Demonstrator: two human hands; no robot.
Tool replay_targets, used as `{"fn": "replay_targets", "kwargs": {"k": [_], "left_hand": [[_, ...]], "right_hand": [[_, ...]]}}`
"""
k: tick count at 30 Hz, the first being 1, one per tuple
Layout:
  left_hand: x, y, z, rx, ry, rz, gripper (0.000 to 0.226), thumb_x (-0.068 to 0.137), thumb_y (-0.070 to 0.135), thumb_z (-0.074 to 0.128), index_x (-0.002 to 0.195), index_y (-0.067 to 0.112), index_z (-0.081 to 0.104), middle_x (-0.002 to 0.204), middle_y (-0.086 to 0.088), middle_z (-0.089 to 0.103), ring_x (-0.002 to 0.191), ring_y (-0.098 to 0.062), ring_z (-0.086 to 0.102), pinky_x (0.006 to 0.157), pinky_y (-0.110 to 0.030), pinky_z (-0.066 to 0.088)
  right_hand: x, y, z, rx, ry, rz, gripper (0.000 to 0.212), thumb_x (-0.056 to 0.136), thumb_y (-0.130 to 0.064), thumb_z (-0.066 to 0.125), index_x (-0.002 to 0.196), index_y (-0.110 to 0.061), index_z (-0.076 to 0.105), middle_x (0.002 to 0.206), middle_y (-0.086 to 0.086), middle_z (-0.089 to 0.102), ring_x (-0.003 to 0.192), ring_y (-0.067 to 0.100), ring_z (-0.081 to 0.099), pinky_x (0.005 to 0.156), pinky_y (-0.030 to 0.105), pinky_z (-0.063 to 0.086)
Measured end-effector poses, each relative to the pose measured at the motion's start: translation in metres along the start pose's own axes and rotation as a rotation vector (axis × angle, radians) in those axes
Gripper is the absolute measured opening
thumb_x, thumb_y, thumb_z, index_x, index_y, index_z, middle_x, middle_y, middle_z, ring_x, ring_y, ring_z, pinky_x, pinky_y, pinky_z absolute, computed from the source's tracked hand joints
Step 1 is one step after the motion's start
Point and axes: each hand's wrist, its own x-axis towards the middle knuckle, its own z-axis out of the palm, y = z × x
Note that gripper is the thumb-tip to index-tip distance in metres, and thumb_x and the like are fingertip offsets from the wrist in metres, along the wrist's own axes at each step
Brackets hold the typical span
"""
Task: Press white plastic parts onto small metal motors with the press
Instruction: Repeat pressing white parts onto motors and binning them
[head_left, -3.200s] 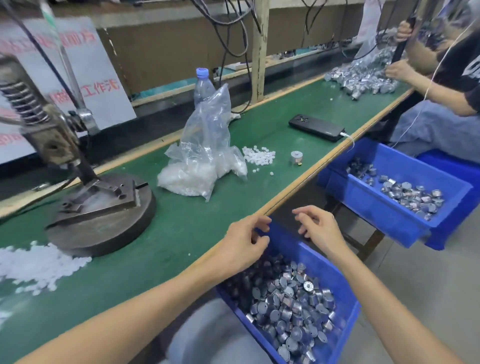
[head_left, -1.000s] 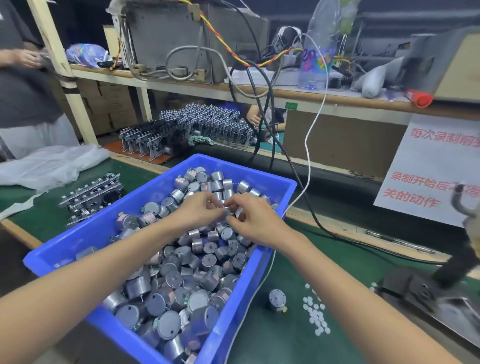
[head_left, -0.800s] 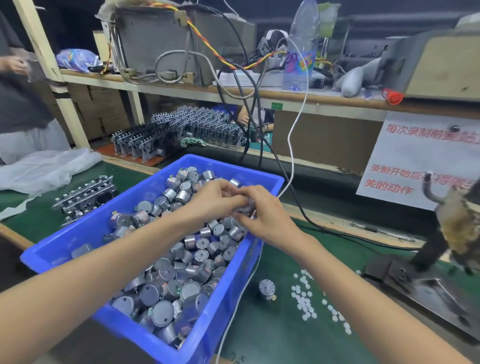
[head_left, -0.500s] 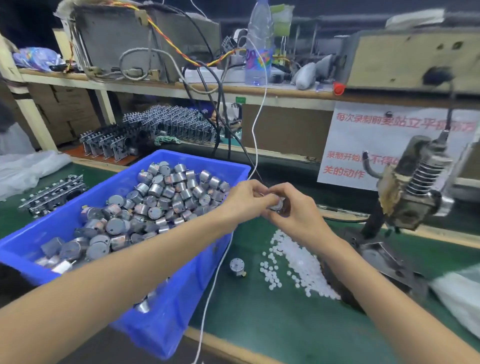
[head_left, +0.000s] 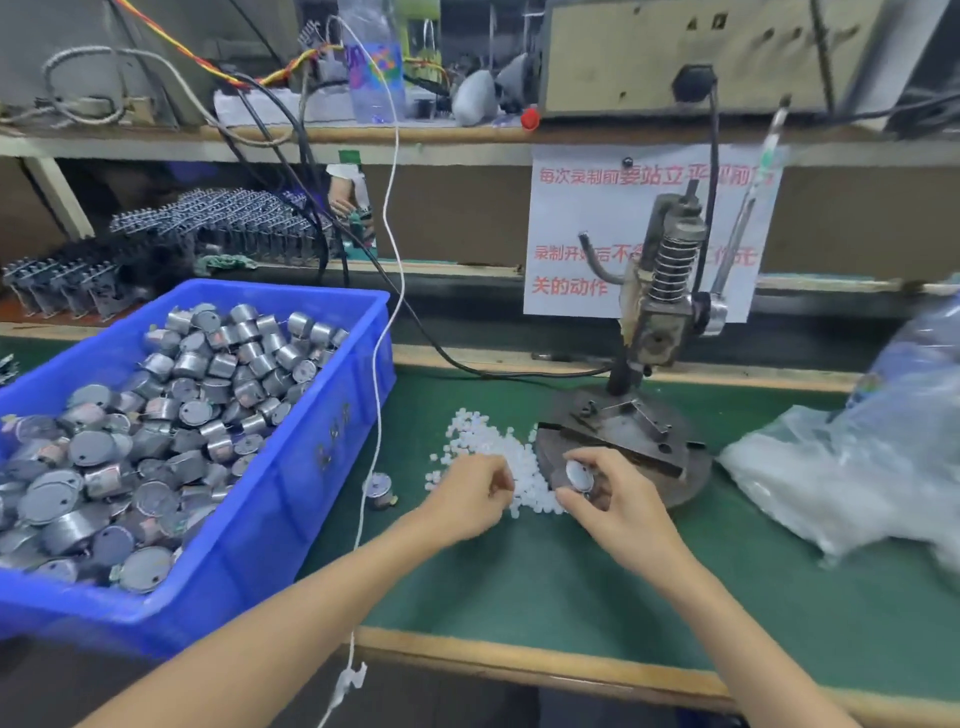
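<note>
My right hand (head_left: 615, 501) grips a small round metal motor (head_left: 578, 475), flat end toward me, just in front of the press base (head_left: 623, 447). My left hand (head_left: 470, 501) rests with curled fingers at the near edge of a pile of small white plastic parts (head_left: 493, 452) on the green bench; whether it pinches a part is hidden. The hand press (head_left: 662, 306) stands upright behind, its spring and lever raised. A blue bin (head_left: 270, 499) at the left is full of metal motors (head_left: 171, 415). One loose motor (head_left: 378, 486) lies between bin and pile.
A clear plastic bag (head_left: 852, 467) of white parts lies at the right of the press. A white cable (head_left: 387, 312) hangs down past the bin's right wall. A paper sign (head_left: 576, 234) hangs behind the press. Racks of metal parts (head_left: 208, 228) sit beyond the bin.
Both hands left the blue bin and moved right and down to the bench. They separated: the right carries a motor to the press base, the left dropped onto the white parts pile.
</note>
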Motion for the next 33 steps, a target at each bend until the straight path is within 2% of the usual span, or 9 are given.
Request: {"fn": "replay_targets", "kwargs": {"k": [4, 7, 9, 13, 16, 19, 23, 27, 33], "left_hand": [[-0.002, -0.005, 0.015, 0.101, 0.017, 0.016, 0.013, 0.082, 0.023, 0.066, 0.079, 0.020, 0.054, 0.080, 0.003, 0.060, 0.074, -0.016, 0.055, 0.068, -0.028, 0.046], [0.001, -0.003, 0.022, 0.112, 0.040, 0.006, 0.018, 0.083, 0.028, 0.066, 0.076, 0.022, 0.050, 0.076, 0.005, 0.057, 0.072, -0.016, 0.053, 0.061, -0.027, 0.040], [0.001, -0.001, 0.027, 0.137, 0.064, 0.016, 0.015, 0.085, 0.024, 0.063, 0.076, 0.022, 0.051, 0.077, 0.005, 0.056, 0.075, -0.016, 0.053, 0.059, -0.026, 0.036], [-0.003, 0.001, 0.029, 0.143, 0.076, 0.071, 0.007, 0.087, 0.011, 0.055, 0.082, 0.016, 0.056, 0.084, 0.002, 0.059, 0.080, -0.018, 0.055, 0.071, -0.031, 0.047], [-0.014, -0.001, 0.032, -0.085, 0.045, 0.097, 0.015, 0.085, 0.008, 0.060, 0.077, 0.021, 0.059, 0.075, 0.007, 0.062, 0.063, -0.003, 0.054, 0.065, -0.013, 0.044], [-0.023, -0.005, 0.037, -0.164, 0.030, 0.159, 0.011, 0.082, 0.009, 0.066, 0.077, 0.019, 0.065, 0.072, 0.010, 0.062, 0.065, -0.003, 0.053, 0.065, -0.008, 0.038], [-0.032, -0.012, 0.041, -0.274, 0.036, 0.214, 0.013, 0.077, 0.011, 0.073, 0.083, 0.019, 0.065, 0.079, 0.012, 0.063, 0.075, 0.001, 0.054, 0.072, -0.006, 0.039], [-0.035, -0.021, 0.042, -0.340, 0.058, 0.200, 0.030, 0.074, 0.015, 0.077, 0.092, 0.027, 0.057, 0.086, 0.015, 0.062, 0.080, 0.001, 0.053, 0.071, -0.004, 0.035], [-0.039, -0.023, 0.044, -0.282, 0.092, 0.240, 0.046, 0.076, 0.013, 0.071, 0.115, 0.025, 0.051, 0.096, 0.015, 0.059, 0.095, 0.002, 0.050, 0.079, -0.001, 0.029]], "right_hand": [[-0.010, 0.010, 0.007, 0.045, -0.006, 0.037, 0.027, 0.082, -0.014, 0.069, 0.103, -0.027, 0.057, 0.104, -0.006, 0.059, 0.076, 0.008, 0.054, 0.069, 0.012, 0.042], [-0.011, 0.012, 0.012, 0.034, -0.013, 0.035, 0.029, 0.081, -0.013, 0.070, 0.106, -0.022, 0.059, 0.103, -0.007, 0.058, 0.076, 0.008, 0.053, 0.067, 0.010, 0.041], [-0.012, 0.014, 0.014, 0.032, -0.023, 0.038, 0.029, 0.081, -0.014, 0.070, 0.107, -0.021, 0.059, 0.103, -0.009, 0.058, 0.075, 0.008, 0.053, 0.067, 0.011, 0.042], [-0.015, 0.017, 0.019, 0.063, -0.038, 0.057, 0.030, 0.081, -0.013, 0.069, 0.105, -0.027, 0.056, 0.095, -0.011, 0.059, 0.063, 0.005, 0.049, 0.063, 0.012, 0.041], [-0.020, 0.020, 0.020, 0.154, -0.038, 0.074, 0.034, 0.084, -0.012, 0.068, 0.103, -0.036, 0.052, 0.087, -0.013, 0.061, 0.060, 0.005, 0.048, 0.062, 0.013, 0.041], [-0.026, 0.024, 0.022, 0.193, -0.076, 0.092, 0.033, 0.087, -0.012, 0.065, 0.107, -0.035, 0.052, 0.089, 0.007, 0.066, 0.072, 0.031, 0.057, 0.070, 0.033, 0.048], [-0.029, 0.025, 0.023, 0.196, -0.100, 0.091, 0.030, 0.090, -0.011, 0.062, 0.107, -0.034, 0.054, 0.090, 0.019, 0.065, 0.079, 0.037, 0.060, 0.079, 0.046, 0.049], [-0.028, 0.026, 0.025, 0.195, -0.130, 0.082, 0.023, 0.090, -0.010, 0.062, 0.104, -0.027, 0.057, 0.094, 0.012, 0.067, 0.078, 0.037, 0.059, 0.078, 0.044, 0.049], [-0.030, 0.023, 0.034, 0.131, -0.095, 0.037, 0.021, 0.088, -0.006, 0.064, 0.101, -0.022, 0.060, 0.081, -0.007, 0.061, 0.065, 0.022, 0.053, 0.062, 0.020, 0.041]]}}
